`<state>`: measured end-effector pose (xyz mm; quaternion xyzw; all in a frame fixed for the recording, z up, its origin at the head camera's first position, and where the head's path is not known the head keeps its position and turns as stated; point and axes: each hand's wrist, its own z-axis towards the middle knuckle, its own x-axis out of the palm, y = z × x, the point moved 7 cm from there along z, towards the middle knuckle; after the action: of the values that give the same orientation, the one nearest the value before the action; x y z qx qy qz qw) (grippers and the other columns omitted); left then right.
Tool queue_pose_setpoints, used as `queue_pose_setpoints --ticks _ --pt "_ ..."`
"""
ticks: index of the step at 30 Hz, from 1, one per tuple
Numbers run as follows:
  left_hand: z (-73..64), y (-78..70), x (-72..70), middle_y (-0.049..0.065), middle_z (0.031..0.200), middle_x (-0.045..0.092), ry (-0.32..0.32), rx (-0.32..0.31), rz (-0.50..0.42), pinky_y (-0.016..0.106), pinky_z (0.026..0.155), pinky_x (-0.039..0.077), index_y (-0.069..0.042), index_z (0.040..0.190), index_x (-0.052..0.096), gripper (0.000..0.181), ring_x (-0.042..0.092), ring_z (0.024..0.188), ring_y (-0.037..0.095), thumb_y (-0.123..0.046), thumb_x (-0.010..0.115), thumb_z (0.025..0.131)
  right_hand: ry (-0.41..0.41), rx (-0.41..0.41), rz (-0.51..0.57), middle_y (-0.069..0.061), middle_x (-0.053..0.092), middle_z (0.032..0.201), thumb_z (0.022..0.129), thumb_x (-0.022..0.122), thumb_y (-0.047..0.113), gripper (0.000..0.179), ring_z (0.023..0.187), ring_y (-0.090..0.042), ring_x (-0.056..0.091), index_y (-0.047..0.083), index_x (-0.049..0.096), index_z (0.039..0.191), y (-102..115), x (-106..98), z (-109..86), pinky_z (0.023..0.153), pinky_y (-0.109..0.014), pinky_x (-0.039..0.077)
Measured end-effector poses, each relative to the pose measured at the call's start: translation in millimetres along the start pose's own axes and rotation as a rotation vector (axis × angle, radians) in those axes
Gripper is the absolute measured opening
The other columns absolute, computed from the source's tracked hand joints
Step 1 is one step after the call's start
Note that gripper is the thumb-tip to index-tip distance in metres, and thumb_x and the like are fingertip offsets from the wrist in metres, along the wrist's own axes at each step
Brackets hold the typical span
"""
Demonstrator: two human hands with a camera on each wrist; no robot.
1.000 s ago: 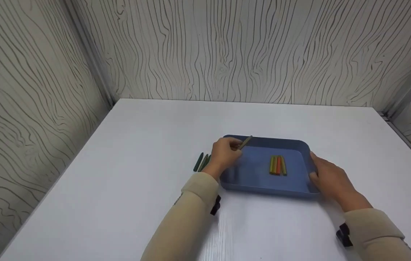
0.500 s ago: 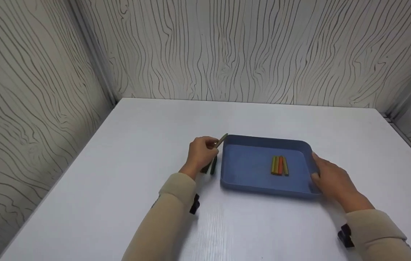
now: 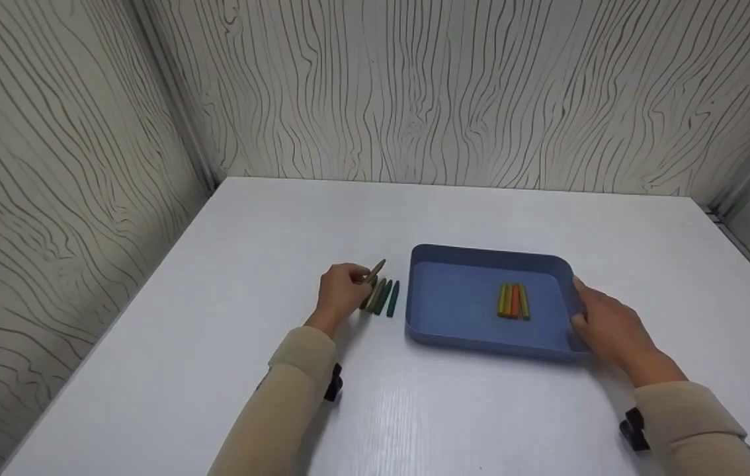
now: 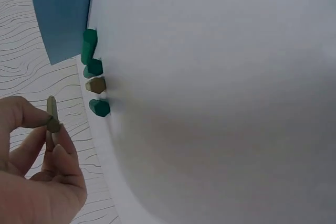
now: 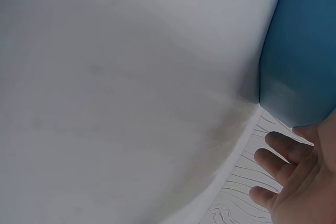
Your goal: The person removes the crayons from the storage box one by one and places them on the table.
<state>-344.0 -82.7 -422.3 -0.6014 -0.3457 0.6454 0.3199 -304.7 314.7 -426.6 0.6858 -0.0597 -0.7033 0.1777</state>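
Observation:
My left hand pinches an olive-brown crayon between thumb and fingers, its tip pointing up and away. Right under that hand, a short row of crayons lies on the table: green ones and an olive-brown one. To their right stands a shallow blue tray. Inside it, yellowish crayons and an orange crayon lie side by side, right of the middle. My right hand rests against the tray's right wall, several fingers loosely extended in the right wrist view.
The white table reaches back to a wood-grain patterned wall. A similar panel rises along the left side. Black wrist cameras sit under both cuffs.
My left hand has moved left and slightly toward me, from over the tray's left edge to above the crayon row, still pinching the crayon. The right hand stays at the tray.

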Motion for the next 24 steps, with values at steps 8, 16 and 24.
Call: queue_pose_setpoints --ticks 8,16,24 --pt "-4.2 13.1 -4.5 0.009 0.094 0.063 -0.036 -0.060 0.052 0.034 0.078 0.050 0.001 0.108 0.068 0.023 0.058 0.087 0.021 -0.005 0.065 0.086 -0.001 0.000 -0.002 -0.037 0.034 0.139 0.091 0.044 0.010 0.062 0.125 -0.054 0.031 -0.010 0.022 0.145 -0.1 -0.3 0.2 0.099 -0.062 0.025" --pt "-5.7 21.1 -4.8 0.011 0.097 0.064 -0.024 -0.128 0.081 0.036 0.083 0.049 0.002 0.108 0.067 0.024 0.059 0.091 0.023 -0.005 0.065 0.085 0.004 0.008 -0.001 -0.037 0.033 0.139 0.092 0.043 0.011 0.062 0.125 -0.054 0.030 -0.010 0.022 0.145 -0.1 0.0 0.2 0.100 -0.062 0.024" --pt "-8.6 24.1 -4.6 0.014 0.101 0.064 -0.019 -0.191 0.087 0.039 0.087 0.048 0.004 0.108 0.066 0.024 0.059 0.097 0.027 -0.005 0.065 0.085 0.003 0.007 -0.002 -0.037 0.033 0.139 0.092 0.043 0.011 0.062 0.125 -0.054 0.030 -0.010 0.021 0.146 0.9 -0.2 -0.9 0.099 -0.063 0.025"
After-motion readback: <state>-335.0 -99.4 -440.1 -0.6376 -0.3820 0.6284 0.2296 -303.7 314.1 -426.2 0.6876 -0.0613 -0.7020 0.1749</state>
